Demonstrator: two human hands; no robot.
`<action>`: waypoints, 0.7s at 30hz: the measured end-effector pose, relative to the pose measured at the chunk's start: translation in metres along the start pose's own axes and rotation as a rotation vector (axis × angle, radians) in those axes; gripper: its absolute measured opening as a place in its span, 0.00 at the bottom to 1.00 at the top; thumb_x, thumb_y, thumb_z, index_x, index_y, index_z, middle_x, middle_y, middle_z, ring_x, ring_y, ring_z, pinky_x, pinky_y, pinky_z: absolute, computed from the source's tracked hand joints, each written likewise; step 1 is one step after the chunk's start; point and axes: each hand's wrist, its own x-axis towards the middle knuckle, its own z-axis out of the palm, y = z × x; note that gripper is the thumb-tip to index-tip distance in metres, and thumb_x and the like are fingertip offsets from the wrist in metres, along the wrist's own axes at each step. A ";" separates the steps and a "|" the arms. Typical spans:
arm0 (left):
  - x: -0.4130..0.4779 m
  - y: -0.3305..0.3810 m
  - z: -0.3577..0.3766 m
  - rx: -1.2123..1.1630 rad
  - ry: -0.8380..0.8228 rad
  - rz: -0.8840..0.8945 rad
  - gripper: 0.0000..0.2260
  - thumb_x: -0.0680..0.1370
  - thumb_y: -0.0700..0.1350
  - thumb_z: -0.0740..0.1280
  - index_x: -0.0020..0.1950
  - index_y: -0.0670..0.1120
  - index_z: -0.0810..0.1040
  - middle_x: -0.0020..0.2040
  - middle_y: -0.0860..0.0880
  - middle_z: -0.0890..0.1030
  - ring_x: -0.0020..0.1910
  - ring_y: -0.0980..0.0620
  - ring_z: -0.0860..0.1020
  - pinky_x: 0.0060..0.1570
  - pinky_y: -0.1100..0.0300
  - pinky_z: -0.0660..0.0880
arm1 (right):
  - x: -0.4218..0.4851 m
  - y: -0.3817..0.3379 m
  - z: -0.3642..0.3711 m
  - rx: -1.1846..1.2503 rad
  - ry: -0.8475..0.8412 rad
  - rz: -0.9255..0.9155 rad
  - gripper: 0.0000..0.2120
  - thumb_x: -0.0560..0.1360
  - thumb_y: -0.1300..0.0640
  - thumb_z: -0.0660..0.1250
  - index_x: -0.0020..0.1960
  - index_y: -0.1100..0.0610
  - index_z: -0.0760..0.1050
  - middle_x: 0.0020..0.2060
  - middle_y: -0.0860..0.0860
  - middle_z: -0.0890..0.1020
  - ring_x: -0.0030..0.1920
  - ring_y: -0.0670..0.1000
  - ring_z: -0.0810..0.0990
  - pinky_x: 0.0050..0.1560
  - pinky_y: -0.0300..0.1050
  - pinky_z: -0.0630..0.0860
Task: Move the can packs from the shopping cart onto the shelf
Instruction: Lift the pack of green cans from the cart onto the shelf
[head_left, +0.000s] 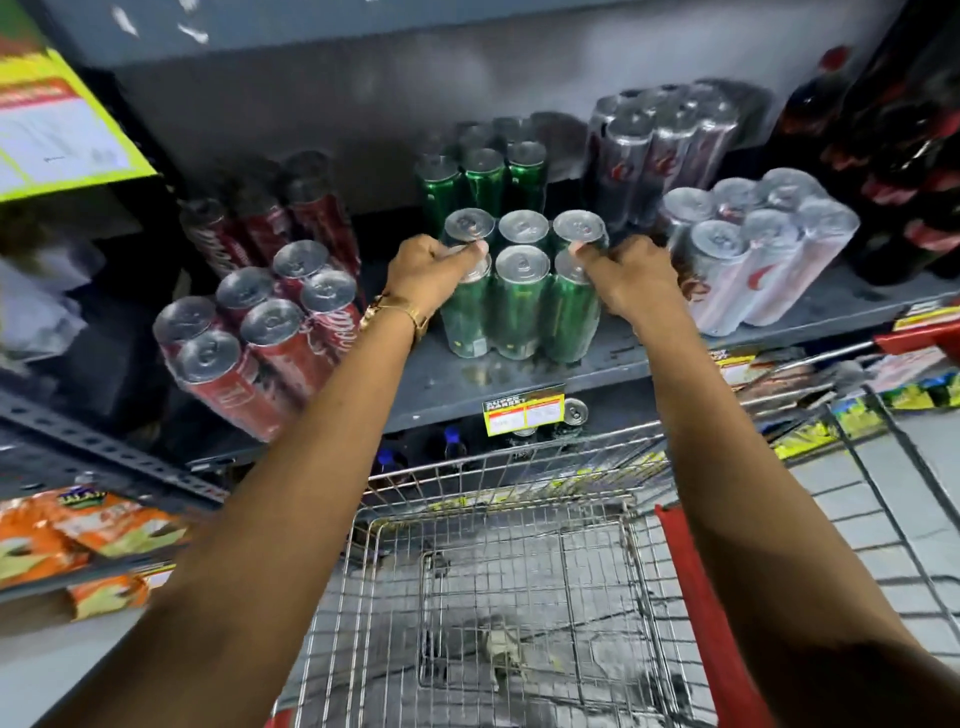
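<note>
A shrink-wrapped pack of green cans (522, 291) stands upright on the grey shelf (519, 376), near its front edge. My left hand (426, 273) grips the pack's left side with the thumb over a can top. On the pack's right side, my right hand (631, 280) grips it the same way. Behind it stands a second green can pack (483, 179). The wire shopping cart (498, 597) below me holds no can packs that I can see.
Red can packs (260, 332) stand left of the green ones, with silver can packs (748, 254) and dark ones (660, 140) to the right. Dark bottles (904, 156) fill the far right. Snack bags (78, 535) lie on a lower shelf at left. A yellow price tag (524, 413) hangs on the shelf edge.
</note>
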 end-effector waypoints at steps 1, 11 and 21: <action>-0.002 -0.001 0.001 -0.012 0.002 0.002 0.18 0.70 0.58 0.72 0.30 0.48 0.71 0.29 0.55 0.72 0.30 0.58 0.69 0.33 0.61 0.66 | 0.000 -0.001 0.001 -0.019 -0.006 -0.006 0.25 0.75 0.41 0.63 0.49 0.65 0.75 0.56 0.66 0.80 0.57 0.64 0.79 0.50 0.48 0.72; -0.030 -0.002 0.000 -0.030 0.020 -0.026 0.19 0.71 0.59 0.70 0.34 0.48 0.65 0.34 0.55 0.70 0.39 0.51 0.72 0.34 0.60 0.65 | -0.008 -0.008 0.001 0.145 -0.148 0.080 0.26 0.76 0.43 0.62 0.63 0.64 0.73 0.60 0.62 0.77 0.59 0.61 0.77 0.52 0.47 0.71; -0.062 -0.016 0.009 -0.071 0.085 -0.003 0.20 0.73 0.59 0.67 0.47 0.43 0.69 0.42 0.49 0.75 0.43 0.48 0.74 0.42 0.59 0.65 | 0.024 0.032 0.018 0.393 -0.156 0.055 0.34 0.60 0.34 0.68 0.56 0.57 0.79 0.54 0.58 0.83 0.56 0.58 0.82 0.61 0.59 0.78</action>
